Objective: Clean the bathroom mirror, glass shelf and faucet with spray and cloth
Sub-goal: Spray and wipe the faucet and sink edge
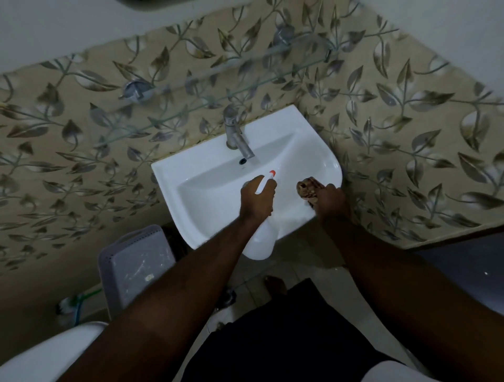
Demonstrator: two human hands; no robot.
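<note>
My left hand [256, 201] grips a white spray bottle [260, 240] by its neck, over the white sink [191, 174]. The bottle's red-tipped nozzle [272, 173] points toward the metal faucet [237, 136] at the back of the basin. At the sink's right rim my right hand [328, 201] holds a bunched brown patterned cloth [306, 189]. A glass shelf [218, 90] on two metal brackets runs along the leaf-patterned wall above the faucet. Only the mirror's lower edge [152, 3] shows, at the top.
A grey perforated bin [136, 270] stands on the floor left of the sink. A white toilet [46, 354] fills the lower left corner, with a green-handled brush [76, 302] beside it. Leaf-patterned tiles cover the wall on both sides.
</note>
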